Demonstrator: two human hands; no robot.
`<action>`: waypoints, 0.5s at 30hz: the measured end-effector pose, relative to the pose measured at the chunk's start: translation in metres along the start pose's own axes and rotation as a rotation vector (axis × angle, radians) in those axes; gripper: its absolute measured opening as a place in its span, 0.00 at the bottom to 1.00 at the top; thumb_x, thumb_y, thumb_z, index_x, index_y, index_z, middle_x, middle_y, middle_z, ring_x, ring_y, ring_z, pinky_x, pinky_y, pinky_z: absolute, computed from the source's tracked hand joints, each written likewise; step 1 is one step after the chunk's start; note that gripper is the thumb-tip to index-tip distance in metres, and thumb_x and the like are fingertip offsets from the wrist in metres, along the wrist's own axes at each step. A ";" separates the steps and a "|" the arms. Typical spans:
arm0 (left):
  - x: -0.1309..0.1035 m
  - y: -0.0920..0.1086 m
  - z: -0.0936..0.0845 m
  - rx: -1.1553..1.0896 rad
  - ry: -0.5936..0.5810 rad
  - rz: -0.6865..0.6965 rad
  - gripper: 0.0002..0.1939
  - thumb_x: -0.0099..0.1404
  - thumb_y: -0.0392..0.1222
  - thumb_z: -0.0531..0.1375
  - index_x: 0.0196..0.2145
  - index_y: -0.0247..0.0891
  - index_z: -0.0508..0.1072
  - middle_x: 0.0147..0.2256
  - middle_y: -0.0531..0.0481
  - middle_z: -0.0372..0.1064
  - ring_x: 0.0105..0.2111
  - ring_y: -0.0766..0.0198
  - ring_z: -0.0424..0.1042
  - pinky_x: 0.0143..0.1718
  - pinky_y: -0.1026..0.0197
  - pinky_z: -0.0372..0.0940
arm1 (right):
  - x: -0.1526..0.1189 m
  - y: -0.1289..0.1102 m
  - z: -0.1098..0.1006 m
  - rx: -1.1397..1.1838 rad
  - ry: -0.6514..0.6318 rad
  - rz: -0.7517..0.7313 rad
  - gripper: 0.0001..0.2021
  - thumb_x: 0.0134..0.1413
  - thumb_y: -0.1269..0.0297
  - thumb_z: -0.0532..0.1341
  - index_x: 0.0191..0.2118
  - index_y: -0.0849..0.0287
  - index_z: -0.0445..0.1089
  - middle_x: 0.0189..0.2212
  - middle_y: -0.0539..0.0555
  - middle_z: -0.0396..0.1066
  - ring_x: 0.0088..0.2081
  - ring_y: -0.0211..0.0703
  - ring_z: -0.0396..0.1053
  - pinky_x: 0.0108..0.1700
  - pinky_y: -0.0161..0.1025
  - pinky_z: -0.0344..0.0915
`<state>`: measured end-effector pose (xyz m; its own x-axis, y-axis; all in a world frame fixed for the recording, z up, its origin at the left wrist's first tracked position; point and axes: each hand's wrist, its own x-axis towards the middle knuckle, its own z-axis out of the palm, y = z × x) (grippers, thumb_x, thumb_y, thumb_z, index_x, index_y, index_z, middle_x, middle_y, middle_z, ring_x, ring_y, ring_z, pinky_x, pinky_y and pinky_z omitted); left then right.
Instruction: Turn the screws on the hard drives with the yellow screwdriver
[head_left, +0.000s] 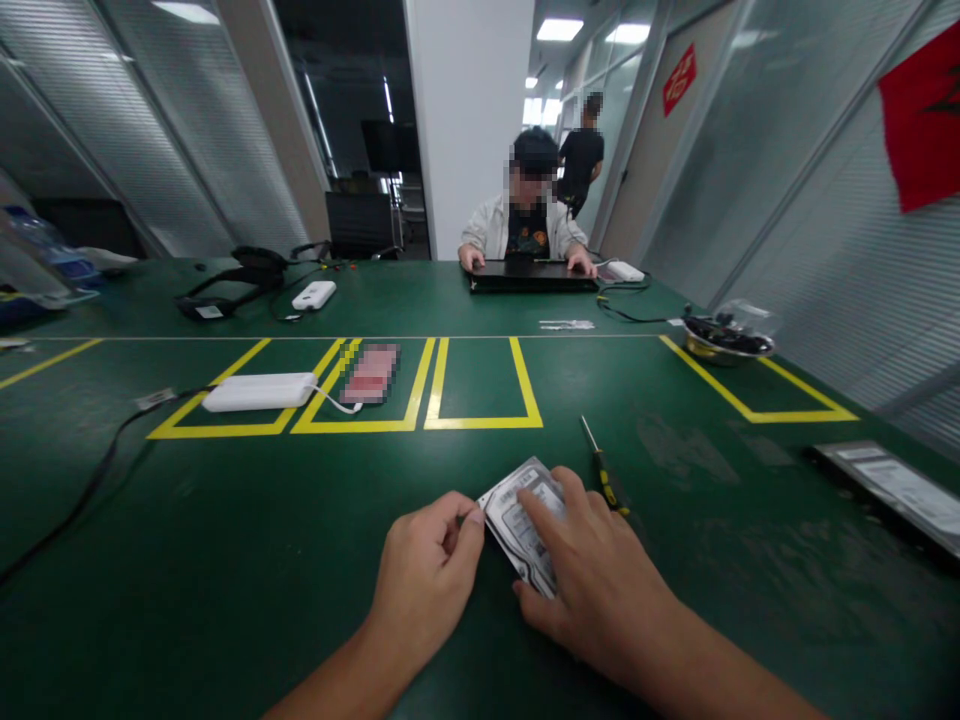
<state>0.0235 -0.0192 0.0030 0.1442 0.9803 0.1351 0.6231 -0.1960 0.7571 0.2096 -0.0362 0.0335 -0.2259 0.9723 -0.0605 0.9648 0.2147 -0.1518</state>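
A small hard drive (519, 515) with a silver, labelled face lies tilted on the green table in front of me. My right hand (581, 545) grips it from the right, fingers over its top face and thumb at the near edge. At the drive's left corner, my left hand (439, 545) is closed in a pinch; whatever is between thumb and forefinger is too small to tell. Just beyond my right hand lies a screwdriver (609, 482) with a black and yellow handle, its shaft pointing away from me.
A larger drive-like unit (889, 490) lies at the right. Farther back stand a metal bowl (727, 345) with dark items, a white power bank (259, 392) cabled to a phone-like slab (371, 373), and yellow tape outlines (529, 385). Across the table, a person (525, 215) holds a black panel (532, 277).
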 end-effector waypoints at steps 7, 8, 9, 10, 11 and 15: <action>0.001 0.002 0.000 -0.011 0.027 0.000 0.13 0.70 0.47 0.53 0.33 0.40 0.72 0.18 0.60 0.54 0.19 0.67 0.58 0.23 0.63 0.49 | 0.000 0.012 -0.002 0.053 0.099 -0.029 0.40 0.48 0.54 0.62 0.67 0.52 0.52 0.61 0.64 0.53 0.52 0.63 0.61 0.52 0.61 0.64; 0.001 0.002 0.000 -0.007 0.027 -0.001 0.13 0.70 0.47 0.53 0.32 0.40 0.72 0.18 0.60 0.53 0.18 0.67 0.58 0.23 0.63 0.49 | 0.000 0.014 -0.003 0.063 0.109 -0.040 0.40 0.48 0.54 0.62 0.68 0.52 0.51 0.60 0.64 0.53 0.52 0.63 0.61 0.52 0.61 0.64; 0.000 0.002 0.000 0.003 0.024 -0.003 0.13 0.70 0.47 0.53 0.32 0.40 0.71 0.18 0.60 0.53 0.18 0.67 0.57 0.23 0.63 0.48 | 0.000 0.016 -0.004 0.069 0.122 -0.050 0.40 0.49 0.54 0.62 0.68 0.53 0.51 0.60 0.64 0.53 0.53 0.63 0.61 0.53 0.61 0.64; 0.000 0.002 0.000 0.017 0.016 -0.004 0.13 0.70 0.46 0.53 0.31 0.40 0.71 0.17 0.60 0.53 0.18 0.67 0.57 0.23 0.63 0.48 | 0.000 0.018 -0.006 0.072 0.133 -0.054 0.40 0.49 0.54 0.62 0.68 0.53 0.51 0.60 0.64 0.53 0.53 0.62 0.61 0.53 0.60 0.64; 0.000 0.001 0.001 0.035 -0.002 -0.003 0.13 0.70 0.46 0.52 0.30 0.40 0.70 0.17 0.59 0.54 0.18 0.67 0.58 0.23 0.63 0.47 | 0.001 0.020 -0.008 0.071 0.145 -0.053 0.40 0.49 0.54 0.62 0.67 0.53 0.52 0.60 0.64 0.53 0.53 0.62 0.61 0.52 0.60 0.64; -0.003 0.002 0.004 0.125 -0.137 0.048 0.13 0.69 0.44 0.53 0.28 0.40 0.68 0.19 0.58 0.60 0.21 0.66 0.61 0.25 0.62 0.47 | 0.006 0.025 -0.019 0.056 0.175 -0.006 0.38 0.50 0.52 0.62 0.66 0.54 0.55 0.59 0.65 0.54 0.51 0.62 0.62 0.50 0.59 0.66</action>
<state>0.0273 -0.0228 0.0015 0.2736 0.9589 0.0746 0.7027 -0.2523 0.6653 0.2348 -0.0231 0.0481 -0.1997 0.9733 0.1127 0.9536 0.2196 -0.2062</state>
